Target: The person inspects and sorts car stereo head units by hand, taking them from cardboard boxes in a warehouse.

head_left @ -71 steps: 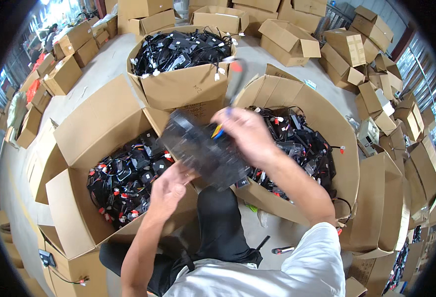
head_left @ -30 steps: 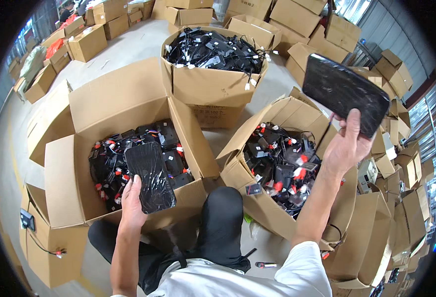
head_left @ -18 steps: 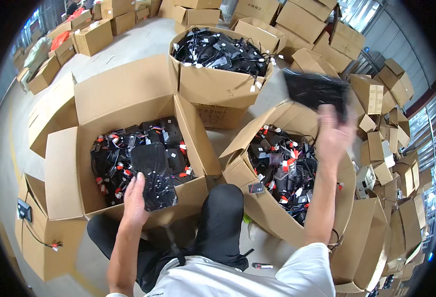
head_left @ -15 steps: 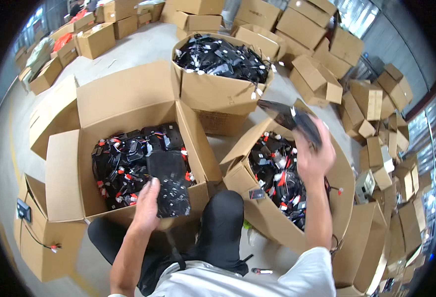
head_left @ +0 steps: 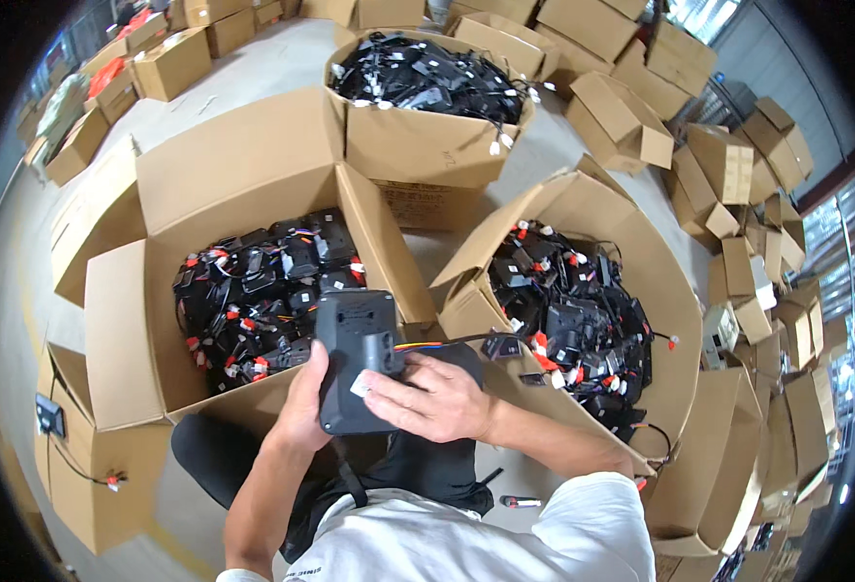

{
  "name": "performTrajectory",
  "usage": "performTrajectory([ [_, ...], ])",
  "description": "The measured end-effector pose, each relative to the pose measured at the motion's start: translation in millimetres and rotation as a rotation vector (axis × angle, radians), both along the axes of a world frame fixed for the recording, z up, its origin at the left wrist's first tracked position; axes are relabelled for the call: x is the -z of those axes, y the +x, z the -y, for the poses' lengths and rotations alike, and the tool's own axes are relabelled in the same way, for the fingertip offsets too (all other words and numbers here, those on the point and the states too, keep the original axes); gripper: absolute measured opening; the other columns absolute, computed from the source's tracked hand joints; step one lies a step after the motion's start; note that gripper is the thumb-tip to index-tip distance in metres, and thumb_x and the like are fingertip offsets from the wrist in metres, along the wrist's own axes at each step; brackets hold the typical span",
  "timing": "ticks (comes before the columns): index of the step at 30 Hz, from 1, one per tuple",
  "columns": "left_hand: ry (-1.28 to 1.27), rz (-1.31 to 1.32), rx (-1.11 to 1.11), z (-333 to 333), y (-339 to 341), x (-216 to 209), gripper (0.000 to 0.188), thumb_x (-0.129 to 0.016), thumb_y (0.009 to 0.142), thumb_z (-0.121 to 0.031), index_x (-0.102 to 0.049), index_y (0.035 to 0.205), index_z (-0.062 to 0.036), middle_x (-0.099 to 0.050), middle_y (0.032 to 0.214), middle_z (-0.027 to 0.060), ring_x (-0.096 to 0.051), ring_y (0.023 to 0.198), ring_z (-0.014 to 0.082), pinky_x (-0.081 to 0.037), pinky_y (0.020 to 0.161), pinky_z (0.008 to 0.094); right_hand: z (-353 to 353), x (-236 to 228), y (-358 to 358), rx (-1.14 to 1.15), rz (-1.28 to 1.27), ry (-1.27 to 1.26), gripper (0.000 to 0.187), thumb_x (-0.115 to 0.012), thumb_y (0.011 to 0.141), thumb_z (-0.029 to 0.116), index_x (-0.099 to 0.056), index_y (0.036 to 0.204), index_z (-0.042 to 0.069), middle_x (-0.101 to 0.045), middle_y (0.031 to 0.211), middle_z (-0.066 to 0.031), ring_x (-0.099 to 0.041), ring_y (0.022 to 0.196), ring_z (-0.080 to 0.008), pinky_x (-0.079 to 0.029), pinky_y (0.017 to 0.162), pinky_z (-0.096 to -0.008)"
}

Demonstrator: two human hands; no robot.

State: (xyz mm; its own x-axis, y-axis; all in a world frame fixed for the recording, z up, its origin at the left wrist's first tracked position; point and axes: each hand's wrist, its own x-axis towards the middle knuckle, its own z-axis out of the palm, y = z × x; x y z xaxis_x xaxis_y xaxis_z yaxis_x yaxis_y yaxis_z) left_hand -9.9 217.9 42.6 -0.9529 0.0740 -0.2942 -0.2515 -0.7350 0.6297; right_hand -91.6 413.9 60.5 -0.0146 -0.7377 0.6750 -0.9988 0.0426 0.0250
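Observation:
In front of my lap I hold a flat black electronic unit (head_left: pixel 355 320) with rounded corners, screw holes and a raised mount on its upward face. A cable with coloured wires (head_left: pixel 423 344) runs off to its right. My left hand (head_left: pixel 304 398) grips the left edge, thumb on top. My right hand (head_left: pixel 437 400) is closed at the unit's right side, its fingertips by a small white label (head_left: pixel 361 385). What its palm covers is hidden. The left open carton (head_left: pixel 243 210) and the right open carton (head_left: pixel 665 291) hold similar black units with red and white connectors.
A fuller carton (head_left: pixel 418 145) of black parts stands ahead. On a carton at the far left lies a small black unit (head_left: pixel 49 415) with a dangling cable. Stacked cartons (head_left: pixel 719 179) line the right side. A small cutter-like tool (head_left: pixel 520 501) lies on the floor.
My right hand has come from above the right carton to the middle of my lap. My left hand has shifted slightly right. Both hands are now together on the black unit, its mount side up.

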Motion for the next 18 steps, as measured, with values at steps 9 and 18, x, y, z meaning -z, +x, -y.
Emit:
performTrajectory([
  [9, -0.229, -0.069, -0.426, 65.5, 12.4, -2.7, 0.051, -0.063, 0.089, -0.034, -0.056, 0.125, 0.0018, -0.069, 0.104, 0.0186, -0.07, 0.084, 0.0266, -0.061, 0.077, 0.0394, -45.1, -4.7, -6.5, 0.443, 0.049, -0.074, 0.033, -0.07, 0.082, 0.012, -0.066, 0.113, 0.002, -0.064, 0.122, -0.0176, -0.063, 0.108, -0.0324, -0.051, 0.098, -0.0444],
  [18, -0.192, -0.132, -0.471, 95.3, 29.0, -32.8, 0.057, -0.059, 0.091, -0.041, -0.052, 0.13, 0.0001, -0.066, 0.109, 0.0236, -0.069, 0.092, 0.0297, -0.061, 0.078, 0.0405, -101.4, -6.5, -31.0, 0.797, 0.805, -0.06, 0.037, -0.057, 0.099, 0.024, -0.062, 0.121, -0.005, -0.063, 0.125, -0.02, -0.061, 0.116, -0.0298, -0.045, 0.101, -0.0371],
])
